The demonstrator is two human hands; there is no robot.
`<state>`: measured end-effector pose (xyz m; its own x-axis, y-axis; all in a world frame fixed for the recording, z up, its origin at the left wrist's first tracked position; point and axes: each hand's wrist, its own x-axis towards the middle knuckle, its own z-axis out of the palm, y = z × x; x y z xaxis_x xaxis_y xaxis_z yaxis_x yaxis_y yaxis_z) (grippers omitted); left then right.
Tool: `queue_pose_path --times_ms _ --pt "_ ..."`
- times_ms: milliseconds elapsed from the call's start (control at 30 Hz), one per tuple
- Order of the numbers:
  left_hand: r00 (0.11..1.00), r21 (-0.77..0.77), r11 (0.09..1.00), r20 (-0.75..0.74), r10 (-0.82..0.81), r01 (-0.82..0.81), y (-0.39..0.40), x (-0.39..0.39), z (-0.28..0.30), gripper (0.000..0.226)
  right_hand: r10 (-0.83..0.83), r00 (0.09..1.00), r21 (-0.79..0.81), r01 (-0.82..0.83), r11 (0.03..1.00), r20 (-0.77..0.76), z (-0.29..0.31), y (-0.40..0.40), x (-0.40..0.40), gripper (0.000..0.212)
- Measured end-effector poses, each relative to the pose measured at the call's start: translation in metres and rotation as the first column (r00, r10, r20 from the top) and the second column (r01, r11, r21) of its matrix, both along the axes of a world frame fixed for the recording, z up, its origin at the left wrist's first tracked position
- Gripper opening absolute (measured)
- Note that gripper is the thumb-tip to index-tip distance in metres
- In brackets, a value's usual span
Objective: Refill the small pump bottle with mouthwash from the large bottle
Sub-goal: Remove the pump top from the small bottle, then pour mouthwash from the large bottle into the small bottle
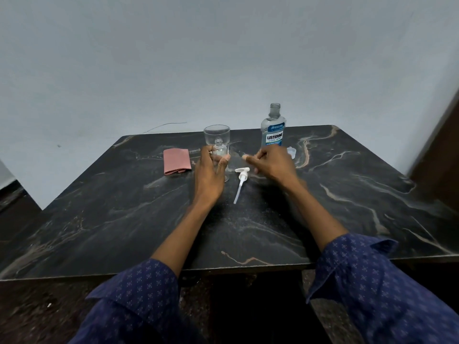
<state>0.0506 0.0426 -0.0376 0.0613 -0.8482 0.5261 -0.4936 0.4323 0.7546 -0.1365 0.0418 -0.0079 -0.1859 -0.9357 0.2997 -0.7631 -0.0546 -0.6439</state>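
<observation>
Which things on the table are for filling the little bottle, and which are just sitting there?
For the job: small pump bottle, held by left hand; pump; large bottle; its cap.

Just lying about: glass, pink cloth.

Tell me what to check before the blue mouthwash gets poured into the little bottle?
1. Pump off the small bottle: ok, it lies on the table.
2. Small bottle upright and steadied: ok, left hand grips it.
3. Large bottle uncapped: ok, its neck is open.
4. Right hand free to lift it: looks ok, but it is blurred.
5. Cloth nearby for spills: ok, left of the small bottle.
6. Small bottle empty: cannot tell; the clear glass behind confuses the view.
</observation>
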Motion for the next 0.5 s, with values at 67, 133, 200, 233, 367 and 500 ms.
queue_pose_path --times_ms 67,133,200,233,367,500 --pt "1.000 0.005 1.000 0.000 -0.006 0.006 0.000 0.000 0.000 0.043 -0.147 0.982 -0.175 0.166 0.970 0.116 0.010 -0.002 -0.006 0.034" --pt "1.000 0.011 1.000 0.000 -0.008 0.008 0.000 0.000 -0.001 0.043 -0.261 0.938 -0.289 0.321 0.902 0.227 0.020 -0.005 -0.011 0.033" --pt "1.000 0.013 1.000 0.014 -0.002 0.002 -0.002 0.000 -0.002 0.043 -0.297 0.913 -0.334 0.383 0.861 0.280 0.023 -0.012 -0.017 0.051" --pt "1.000 0.014 1.000 0.022 0.003 -0.003 -0.002 -0.001 -0.003 0.043 -0.298 0.912 -0.340 0.385 0.858 0.282 0.023 -0.016 -0.021 0.061" --pt "0.999 0.023 1.000 0.037 0.015 -0.016 -0.004 0.001 -0.006 0.042 -0.251 0.947 -0.273 0.299 0.914 0.199 0.013 -0.029 -0.032 0.087" --pt "0.997 0.011 0.999 0.065 0.042 -0.043 -0.005 0.002 -0.008 0.042 -0.219 0.963 -0.191 0.247 0.950 0.158 0.000 -0.036 -0.032 0.100"
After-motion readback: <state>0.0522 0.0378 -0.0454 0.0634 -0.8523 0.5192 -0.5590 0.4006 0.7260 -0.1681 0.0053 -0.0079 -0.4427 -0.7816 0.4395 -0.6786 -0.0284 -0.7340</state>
